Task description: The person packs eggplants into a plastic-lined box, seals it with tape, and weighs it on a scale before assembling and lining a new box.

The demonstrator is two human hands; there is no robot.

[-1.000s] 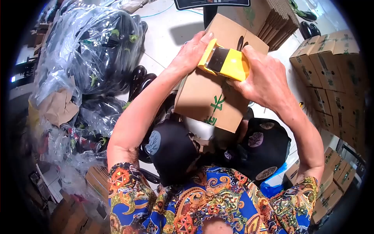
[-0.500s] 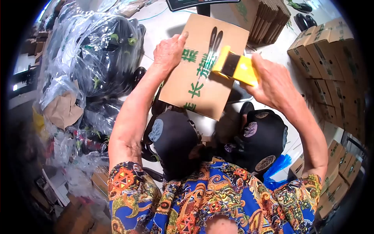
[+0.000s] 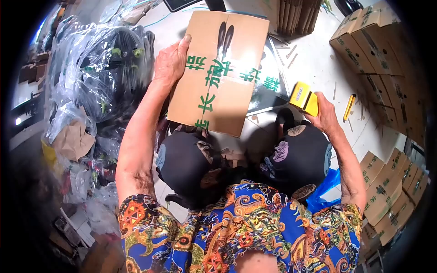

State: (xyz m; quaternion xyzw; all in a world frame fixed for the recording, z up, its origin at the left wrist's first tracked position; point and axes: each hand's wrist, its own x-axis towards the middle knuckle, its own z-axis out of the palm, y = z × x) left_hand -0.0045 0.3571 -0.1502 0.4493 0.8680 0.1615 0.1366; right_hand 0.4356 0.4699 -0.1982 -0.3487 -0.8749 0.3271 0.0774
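A cardboard box [image 3: 214, 102] with green characters and a printed picture of dark eggplants is held tilted over my knees. My left hand [image 3: 170, 63] grips its upper left edge, thumb on the top face. A shiny clear strip [image 3: 239, 76] crosses the box, and green characters show past its right edge. Off to the right, my right hand [image 3: 324, 114] is closed round a yellow tape dispenser [image 3: 304, 99], apart from the box.
Clear plastic bags [image 3: 109, 68] of eggplants lie on the left. Stacked cartons [image 3: 375, 50] stand on the right, with more cartons [image 3: 387, 191] lower down. Flattened cardboard [image 3: 293, 16] stands at the back. A yellow utility knife [image 3: 349, 107] lies on the floor.
My right hand has drawn the tape dispenser off the box face, to the right and down. My left hand and the box appear further left in view.
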